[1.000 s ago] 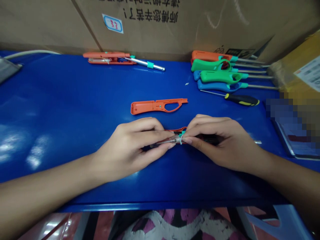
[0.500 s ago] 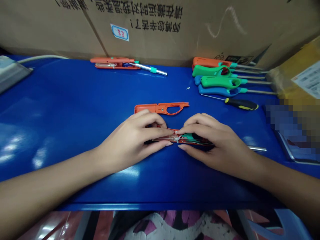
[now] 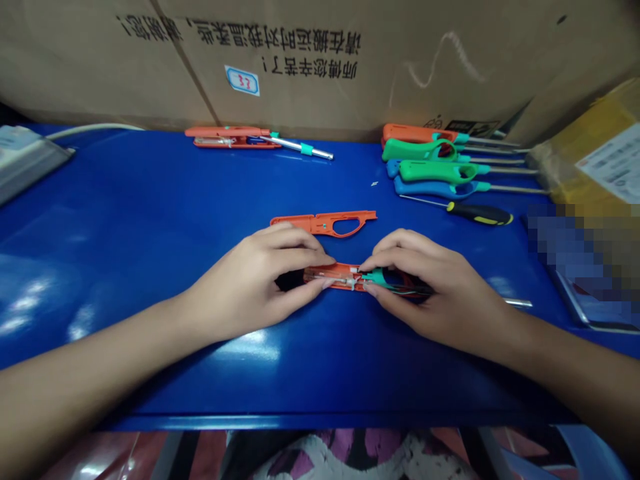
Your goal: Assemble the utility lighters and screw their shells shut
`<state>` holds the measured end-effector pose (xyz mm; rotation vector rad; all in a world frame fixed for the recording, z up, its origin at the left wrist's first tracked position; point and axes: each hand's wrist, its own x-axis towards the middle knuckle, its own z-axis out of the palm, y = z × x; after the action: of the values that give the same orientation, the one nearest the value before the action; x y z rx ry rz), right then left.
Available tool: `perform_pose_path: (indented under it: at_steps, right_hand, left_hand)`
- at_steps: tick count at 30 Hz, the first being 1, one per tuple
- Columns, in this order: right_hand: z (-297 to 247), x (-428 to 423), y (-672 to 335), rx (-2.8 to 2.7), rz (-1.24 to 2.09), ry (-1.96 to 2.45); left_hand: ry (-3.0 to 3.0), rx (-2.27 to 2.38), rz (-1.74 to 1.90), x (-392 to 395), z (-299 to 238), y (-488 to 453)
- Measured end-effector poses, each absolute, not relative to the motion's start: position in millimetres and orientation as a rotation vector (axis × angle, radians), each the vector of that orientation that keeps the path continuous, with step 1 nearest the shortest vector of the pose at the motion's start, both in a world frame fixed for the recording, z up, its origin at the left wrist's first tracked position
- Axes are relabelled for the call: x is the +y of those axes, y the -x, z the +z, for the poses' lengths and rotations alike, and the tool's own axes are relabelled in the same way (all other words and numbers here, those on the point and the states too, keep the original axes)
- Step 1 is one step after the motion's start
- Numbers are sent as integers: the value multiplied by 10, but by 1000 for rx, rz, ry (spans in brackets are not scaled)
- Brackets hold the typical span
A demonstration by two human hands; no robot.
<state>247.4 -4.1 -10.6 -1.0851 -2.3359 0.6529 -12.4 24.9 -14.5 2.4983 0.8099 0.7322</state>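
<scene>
Orange gas lighter, its casing open, lies on the blue tabletop between the hands. The left hand pinches its left end; the right hand pinches across the body by the turquoise trigger part. A firm left grip and light right fingertips — pressing down, not sideways — should best keep the white fitting from slipping. The loose orange half-shell lies just beyond, the screwdriver farther right.

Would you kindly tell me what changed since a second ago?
The left hand has drawn its fingertips leftward, away from the right hand, uncovering more of the open orange plastic casing. The loose orange plastic half-shell and black-and-yellow screwdriver stayed put.
</scene>
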Motion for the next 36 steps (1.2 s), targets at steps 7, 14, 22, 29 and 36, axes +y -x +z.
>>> perform_pose_path:
  at_steps: [7, 14, 22, 29, 36]
  right_hand:
    - [-121, -56, -2447, -2396, 650, 1103]
    - [-131, -38, -2453, -2396, 663, 1073]
    - [-119, -33, -2451, -2407, 696, 1053]
    - [-104, -20, -2456, -2379, 733, 1054]
    - [-109, -31, -2454, -2364, 738, 1045]
  left_hand:
    - [-2236, 934, 735, 181, -183, 19]
    - [-2222, 933, 725, 157, -181, -15]
    - [-2153, 927, 637, 198, -142, 19]
    - [-2112, 914, 572, 217, -110, 28]
    - [-2133, 856, 527, 236, -93, 63]
